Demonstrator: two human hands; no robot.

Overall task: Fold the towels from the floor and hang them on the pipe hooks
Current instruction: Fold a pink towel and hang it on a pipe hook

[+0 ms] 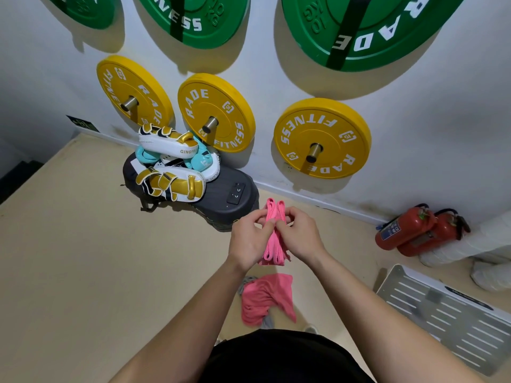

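Note:
A pink towel [272, 239], folded into a narrow stack of layers, hangs upright between my hands in front of me. My left hand [249, 239] grips its left side with curled fingers. My right hand [300, 233] pinches its right side, thumb on the front. A second pink towel [265, 297] lies crumpled on the beige floor below, with a bit of grey cloth [244, 283] showing under it. Metal pipe pegs [313, 152] stick out of the white wall through yellow weight plates.
Yellow plates [215, 111] and green plates [356, 26] hang on the wall. A dark pad [221, 194] stacked with white-gold kick pads [171, 183] sits by the wall. Two red fire extinguishers [414, 230] lie at the right, near a white slotted panel [448, 313].

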